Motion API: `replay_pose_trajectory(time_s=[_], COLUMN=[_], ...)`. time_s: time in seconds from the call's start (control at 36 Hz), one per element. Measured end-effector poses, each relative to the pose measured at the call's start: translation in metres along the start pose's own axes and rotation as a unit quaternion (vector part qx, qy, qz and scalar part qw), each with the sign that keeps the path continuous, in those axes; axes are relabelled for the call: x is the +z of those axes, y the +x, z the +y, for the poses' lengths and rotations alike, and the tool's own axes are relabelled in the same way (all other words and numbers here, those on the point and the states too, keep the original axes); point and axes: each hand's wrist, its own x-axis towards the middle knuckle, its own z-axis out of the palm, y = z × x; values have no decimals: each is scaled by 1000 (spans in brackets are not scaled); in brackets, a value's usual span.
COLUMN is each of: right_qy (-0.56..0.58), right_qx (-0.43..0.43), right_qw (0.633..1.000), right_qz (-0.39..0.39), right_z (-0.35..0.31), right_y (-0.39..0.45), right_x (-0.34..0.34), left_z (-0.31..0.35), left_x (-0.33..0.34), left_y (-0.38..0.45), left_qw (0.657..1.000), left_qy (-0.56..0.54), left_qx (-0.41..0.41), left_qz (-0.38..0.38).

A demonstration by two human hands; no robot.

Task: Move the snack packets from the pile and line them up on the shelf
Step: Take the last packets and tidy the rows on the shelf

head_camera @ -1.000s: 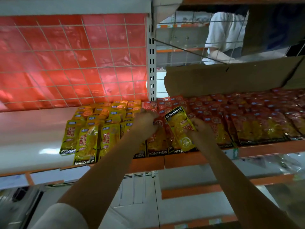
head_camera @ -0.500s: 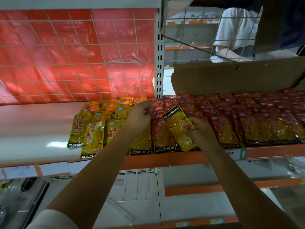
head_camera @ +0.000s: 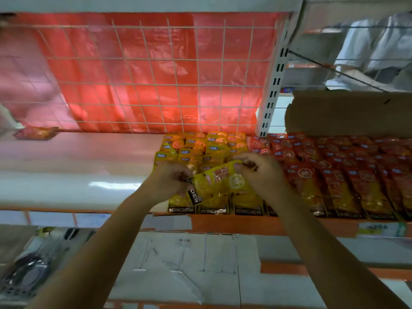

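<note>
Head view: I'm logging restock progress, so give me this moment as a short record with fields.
held item: yellow snack packet, lying crosswise above the rows
left hand: grips the packet's black end
right hand: grips the opposite end
yellow rows: lined up on the shelf, left of the red rows
free space: bare white shelf left of the yellow rows
stray item: one red packet at far left, by the back
backing: wire grid over red plastic

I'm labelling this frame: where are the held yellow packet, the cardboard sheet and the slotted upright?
held yellow packet (head_camera: 219, 180), head view, middle of its face.
cardboard sheet (head_camera: 347, 112), head view, bare middle.
slotted upright (head_camera: 273, 92), head view, mid-height.
</note>
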Motion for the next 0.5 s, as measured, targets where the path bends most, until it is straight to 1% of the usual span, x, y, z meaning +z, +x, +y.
replay_pose_trajectory(time_s=[0.06,0.11,0.14,0.28,0.33,0.44,0.5], right_qy=[9,11,10,9,13,8,-15], right_qx=[-22,-30,-29,-28,-26,-29,-44], right_qw=[999,999,999,999,999,999,998], right_qz=[35,41,33,-19,-31,-39,-49], right_z=[-9,-15,-18,-26,-26,-26,-26], right_y=[8,14,14,15,16,23,26], right_x=[17,35,42,71,78,84,85], left_z=[-16,-31,-39,-70,-77,-80,-81], left_x=[-20,-37,-44,-60,-58,-49,-43], left_y=[-5,-10,-11,-14,-13,-14,-13], left_qw=[992,982,979,971,971,978,979], left_qy=[-110,-154,-159,-147,-113,-30,9], left_qx=[-36,-54,-61,-88,-96,-120,-127], left_qz=[56,98,113,166,185,167,160])
